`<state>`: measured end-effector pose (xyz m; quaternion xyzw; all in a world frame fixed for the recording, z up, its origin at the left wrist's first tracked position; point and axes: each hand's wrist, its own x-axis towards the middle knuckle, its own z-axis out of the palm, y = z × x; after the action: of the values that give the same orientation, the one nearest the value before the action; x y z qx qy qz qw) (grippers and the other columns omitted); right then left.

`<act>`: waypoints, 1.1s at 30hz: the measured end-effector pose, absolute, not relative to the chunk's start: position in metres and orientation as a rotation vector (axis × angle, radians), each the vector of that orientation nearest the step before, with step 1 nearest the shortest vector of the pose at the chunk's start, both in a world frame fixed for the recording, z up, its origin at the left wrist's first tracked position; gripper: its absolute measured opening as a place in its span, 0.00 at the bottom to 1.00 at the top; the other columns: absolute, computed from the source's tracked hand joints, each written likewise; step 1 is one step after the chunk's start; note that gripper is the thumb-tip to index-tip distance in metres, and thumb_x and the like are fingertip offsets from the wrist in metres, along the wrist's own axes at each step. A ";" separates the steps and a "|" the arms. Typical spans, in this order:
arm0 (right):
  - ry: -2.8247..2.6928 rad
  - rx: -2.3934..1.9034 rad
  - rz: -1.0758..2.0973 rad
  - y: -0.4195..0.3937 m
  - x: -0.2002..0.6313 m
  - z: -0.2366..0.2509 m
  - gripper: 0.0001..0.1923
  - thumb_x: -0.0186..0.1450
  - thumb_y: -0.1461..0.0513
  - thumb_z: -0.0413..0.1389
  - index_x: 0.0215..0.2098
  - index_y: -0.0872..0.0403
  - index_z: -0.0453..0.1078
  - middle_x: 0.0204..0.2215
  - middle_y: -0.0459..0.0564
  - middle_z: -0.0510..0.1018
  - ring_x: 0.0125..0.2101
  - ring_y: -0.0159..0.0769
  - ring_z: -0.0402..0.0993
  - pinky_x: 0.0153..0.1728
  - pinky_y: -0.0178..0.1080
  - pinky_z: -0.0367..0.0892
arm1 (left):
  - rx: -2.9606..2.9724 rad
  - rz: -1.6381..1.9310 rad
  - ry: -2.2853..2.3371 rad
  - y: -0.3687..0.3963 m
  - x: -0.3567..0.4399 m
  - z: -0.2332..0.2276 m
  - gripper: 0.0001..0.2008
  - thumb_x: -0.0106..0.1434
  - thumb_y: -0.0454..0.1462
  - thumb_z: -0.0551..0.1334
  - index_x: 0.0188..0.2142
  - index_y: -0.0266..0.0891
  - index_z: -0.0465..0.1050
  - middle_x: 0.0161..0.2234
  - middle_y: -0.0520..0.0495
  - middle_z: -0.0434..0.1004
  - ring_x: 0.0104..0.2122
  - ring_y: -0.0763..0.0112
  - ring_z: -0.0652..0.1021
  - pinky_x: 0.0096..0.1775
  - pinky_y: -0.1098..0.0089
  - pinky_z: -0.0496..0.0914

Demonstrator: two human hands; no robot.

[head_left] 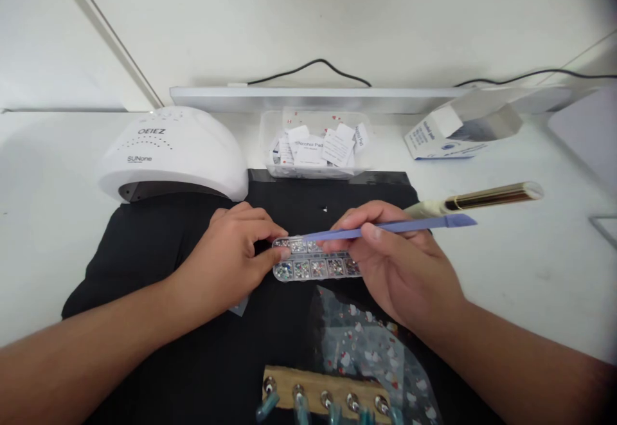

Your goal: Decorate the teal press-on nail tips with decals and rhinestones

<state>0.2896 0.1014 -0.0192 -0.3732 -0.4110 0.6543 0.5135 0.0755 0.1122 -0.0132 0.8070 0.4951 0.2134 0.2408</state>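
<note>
A clear divided case of small rhinestones [318,269] lies on the black cloth. My left hand [241,245] grips its left end between thumb and fingers. In my right hand [390,251] is a slim purple tool [409,225], pinched between thumb and fingers, its thin tip over the case's upper row. The right hand covers the case's right end. A gold-handled stick [496,196] with a pale section extends from behind the right hand; whether the hand holds it too, I cannot tell.
A white nail lamp [176,152] stands left. Behind the black cloth [193,373] is a clear tub [270,139] of alcohol pad packets. An opened box [448,132] sits right. In front lie a patterned clear sheet [357,341] and a wooden strip [284,380] with teal nail tips [267,406].
</note>
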 end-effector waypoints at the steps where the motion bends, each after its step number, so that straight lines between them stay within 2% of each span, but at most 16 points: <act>1: -0.964 -0.911 1.568 0.102 0.289 -0.019 0.04 0.61 0.59 0.60 0.32 0.51 0.75 0.26 0.45 0.78 0.30 0.32 0.77 0.36 0.37 0.72 | 2.255 0.606 1.343 0.112 0.075 -0.014 0.04 0.60 0.33 0.67 0.36 0.44 0.78 0.33 0.54 0.78 0.35 0.67 0.73 0.39 0.63 0.63; 5: -0.898 -0.949 1.548 0.102 0.289 -0.019 0.04 0.60 0.59 0.61 0.31 0.50 0.74 0.27 0.44 0.76 0.30 0.33 0.78 0.38 0.39 0.73 | 2.512 0.698 1.188 0.110 0.067 -0.015 0.05 0.64 0.34 0.64 0.40 0.42 0.76 0.34 0.51 0.77 0.34 0.68 0.71 0.37 0.63 0.63; 9: -0.938 -1.003 1.525 0.099 0.288 -0.018 0.03 0.60 0.59 0.60 0.31 0.49 0.75 0.26 0.44 0.76 0.31 0.32 0.77 0.37 0.37 0.72 | 2.688 0.708 0.961 0.109 0.058 -0.014 0.09 0.66 0.31 0.60 0.45 0.39 0.74 0.34 0.48 0.75 0.32 0.70 0.69 0.34 0.66 0.64; 15: -0.953 -1.111 1.486 0.095 0.286 -0.014 0.02 0.58 0.61 0.60 0.28 0.49 0.75 0.28 0.45 0.77 0.30 0.30 0.74 0.32 0.34 0.69 | 3.050 0.551 0.828 0.098 0.057 -0.005 0.09 0.65 0.36 0.63 0.44 0.35 0.73 0.35 0.48 0.77 0.31 0.66 0.70 0.31 0.63 0.62; 22: -1.106 -1.099 1.475 0.097 0.288 -0.013 0.03 0.60 0.60 0.59 0.30 0.51 0.74 0.28 0.46 0.75 0.30 0.33 0.72 0.30 0.35 0.69 | 3.143 0.532 0.844 0.096 0.059 -0.003 0.09 0.65 0.39 0.63 0.43 0.35 0.73 0.34 0.48 0.77 0.31 0.65 0.70 0.31 0.63 0.61; 27: -1.204 -1.101 1.446 0.099 0.287 -0.014 0.05 0.61 0.57 0.58 0.32 0.50 0.73 0.28 0.46 0.74 0.30 0.35 0.72 0.30 0.37 0.69 | 3.137 0.535 0.838 0.096 0.060 -0.004 0.08 0.66 0.37 0.62 0.42 0.35 0.72 0.31 0.49 0.76 0.28 0.67 0.70 0.30 0.63 0.60; 31: -1.419 -1.028 1.280 0.095 0.289 -0.003 0.04 0.65 0.60 0.55 0.34 0.49 0.72 0.28 0.47 0.74 0.32 0.37 0.72 0.29 0.38 0.68 | 3.155 0.552 0.821 0.096 0.059 -0.007 0.08 0.67 0.37 0.61 0.43 0.35 0.72 0.28 0.51 0.74 0.27 0.68 0.70 0.28 0.64 0.60; 33: -1.627 -0.942 1.143 0.096 0.290 0.010 0.06 0.66 0.63 0.53 0.35 0.50 0.71 0.26 0.46 0.73 0.30 0.35 0.71 0.27 0.37 0.66 | 3.159 0.574 0.799 0.097 0.058 -0.007 0.08 0.67 0.38 0.61 0.42 0.35 0.72 0.27 0.51 0.73 0.26 0.68 0.71 0.28 0.65 0.60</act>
<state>0.2901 0.0958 0.0097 -0.3815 -0.6591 0.4629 0.4537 0.0579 0.0969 -0.0073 0.9515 0.2405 0.1728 -0.0835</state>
